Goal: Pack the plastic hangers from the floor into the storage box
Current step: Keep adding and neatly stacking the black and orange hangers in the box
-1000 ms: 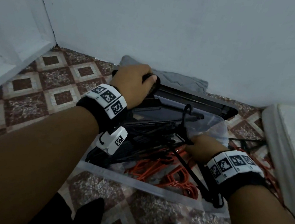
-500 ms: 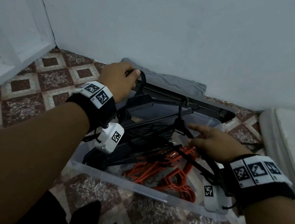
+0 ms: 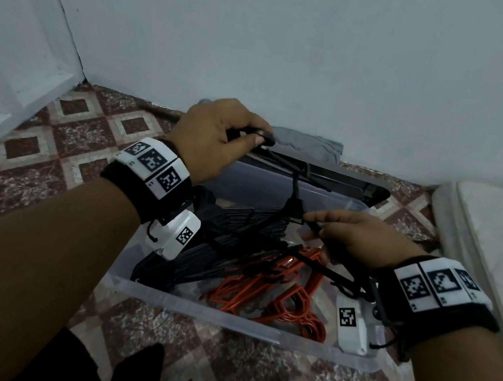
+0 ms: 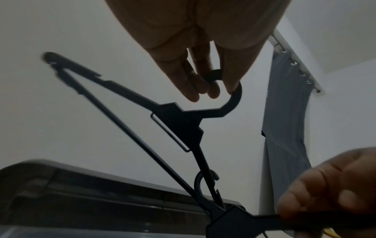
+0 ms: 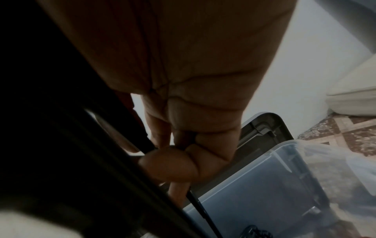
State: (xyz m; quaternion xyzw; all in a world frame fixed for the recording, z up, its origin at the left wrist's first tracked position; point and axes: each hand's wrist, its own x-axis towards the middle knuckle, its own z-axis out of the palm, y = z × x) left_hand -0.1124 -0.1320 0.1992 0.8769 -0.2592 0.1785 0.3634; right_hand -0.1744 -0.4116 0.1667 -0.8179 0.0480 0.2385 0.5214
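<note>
Hangers, black plastic: one black hanger [image 4: 179, 122] hangs by its hook from our left hand [image 3: 215, 141] at 12 o'clock over the storage box [image 3: 228, 317], fingers [image 4: 189, 85] curled round the hook; our right hand [image 3: 361, 238] at 3 o'clock pinches a second black hanger [image 4: 240, 223] whose hook catches the first. We judge it best to unhook the pair before lowering each flat onto the black stack [image 3: 205, 248] and orange hangers [image 3: 282, 292] inside.

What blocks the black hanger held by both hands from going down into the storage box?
No lid or wall does: the storage box is open-topped. But the left wrist view shows the held black hanger caught with a second black hanger, which the right hand grips. Left hand holds the hook.
</note>
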